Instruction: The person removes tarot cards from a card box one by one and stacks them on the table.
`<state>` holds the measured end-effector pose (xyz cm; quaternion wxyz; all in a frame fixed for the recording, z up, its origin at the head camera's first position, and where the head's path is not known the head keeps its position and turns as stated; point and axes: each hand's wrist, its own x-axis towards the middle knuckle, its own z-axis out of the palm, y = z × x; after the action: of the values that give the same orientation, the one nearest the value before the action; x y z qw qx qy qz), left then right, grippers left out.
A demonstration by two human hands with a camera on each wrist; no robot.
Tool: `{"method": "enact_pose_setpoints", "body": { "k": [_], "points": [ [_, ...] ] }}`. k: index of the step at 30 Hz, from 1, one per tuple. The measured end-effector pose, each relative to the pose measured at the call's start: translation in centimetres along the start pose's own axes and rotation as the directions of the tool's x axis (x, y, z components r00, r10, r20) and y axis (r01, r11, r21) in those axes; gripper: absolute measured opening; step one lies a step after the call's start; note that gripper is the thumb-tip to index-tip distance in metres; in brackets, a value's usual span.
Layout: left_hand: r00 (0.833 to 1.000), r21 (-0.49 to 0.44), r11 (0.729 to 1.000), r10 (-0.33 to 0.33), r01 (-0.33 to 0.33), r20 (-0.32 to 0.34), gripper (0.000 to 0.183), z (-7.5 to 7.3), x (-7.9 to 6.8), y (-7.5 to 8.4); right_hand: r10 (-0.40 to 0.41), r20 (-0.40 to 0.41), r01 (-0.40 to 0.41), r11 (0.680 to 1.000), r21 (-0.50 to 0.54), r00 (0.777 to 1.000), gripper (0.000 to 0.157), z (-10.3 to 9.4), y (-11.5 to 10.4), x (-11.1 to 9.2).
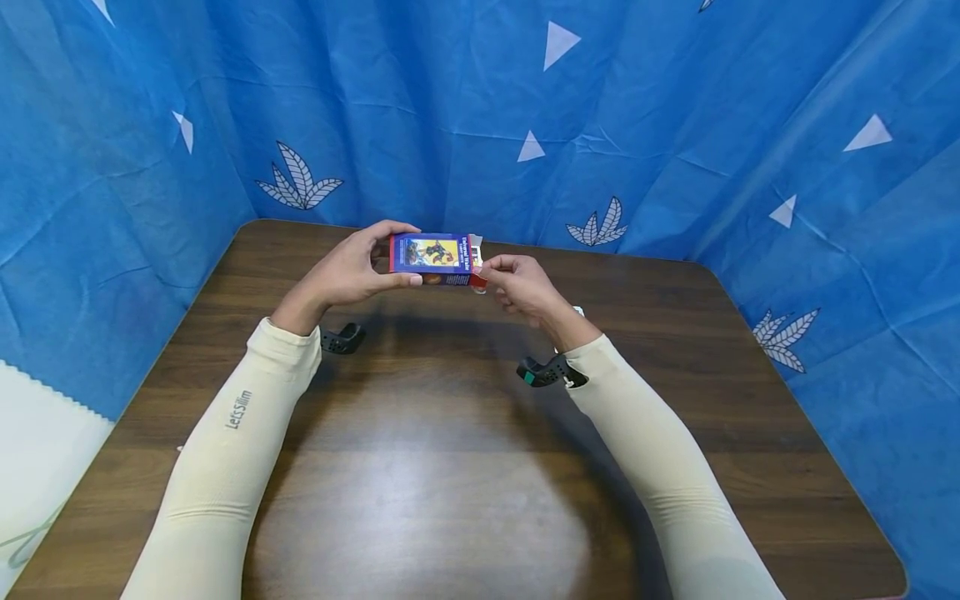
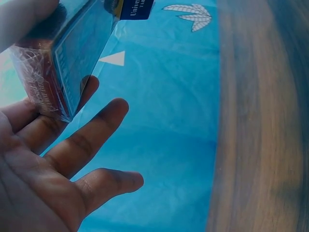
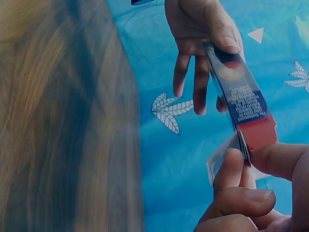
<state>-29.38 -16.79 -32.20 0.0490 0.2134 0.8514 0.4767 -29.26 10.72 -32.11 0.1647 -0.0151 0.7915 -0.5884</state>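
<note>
A blue and red tarot card box (image 1: 431,253), with a picture on its front and "Universal Waite" lettering, is held up above the table's far part. My left hand (image 1: 352,268) grips its left end, thumb along the lower edge and fingers at the upper edge. Clear film wraps that end of the box (image 2: 41,79) in the left wrist view, where some fingers spread away from it. Flaps stand out at the box's right end. There my right hand (image 1: 525,287) pinches a thin edge beside the red flap (image 3: 260,133) between thumb and fingers; I cannot tell whether that edge is flap or card.
Below lies a dark brown wooden table (image 1: 420,483) with rounded corners. A blue curtain (image 1: 480,108) with white triangles and leaf prints hangs behind it and along both sides. Black straps, one at the left wrist (image 1: 343,339) and one at the right wrist (image 1: 542,372), jut inward from the cream sleeves.
</note>
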Motion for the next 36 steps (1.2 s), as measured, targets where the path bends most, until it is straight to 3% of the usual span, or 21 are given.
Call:
{"method": "enact_pose_setpoints", "body": {
  "k": [15, 21, 31, 36],
  "points": [
    [1.0, 0.028, 1.0, -0.013, 0.013, -0.009, 0.082, 0.2, 0.1, -0.2, -0.011, -0.115, 0.006, 0.999, -0.05, 0.993, 0.029, -2.0, 0.9, -0.4],
    [1.0, 0.039, 0.999, -0.014, 0.014, -0.008, 0.082, 0.2, 0.2, -0.2, -0.02, -0.137, 0.02, 1.0, 0.0, 0.99, 0.029, -2.9, 1.5, -0.5],
    [1.0, 0.03, 0.999, -0.013, 0.013, 0.001, 0.079, 0.2, 0.2, -0.2, -0.014, -0.123, 0.022, 0.997, 0.069, 0.992, 0.037, -2.5, 1.9, -1.2],
    [1.0, 0.035, 0.999, -0.018, 0.018, 0.0, 0.078, 0.2, 0.3, -0.3, -0.052, -0.212, 0.073, 0.993, 0.092, 0.976, 0.033, -2.6, 2.1, -1.3]
  ]
}}
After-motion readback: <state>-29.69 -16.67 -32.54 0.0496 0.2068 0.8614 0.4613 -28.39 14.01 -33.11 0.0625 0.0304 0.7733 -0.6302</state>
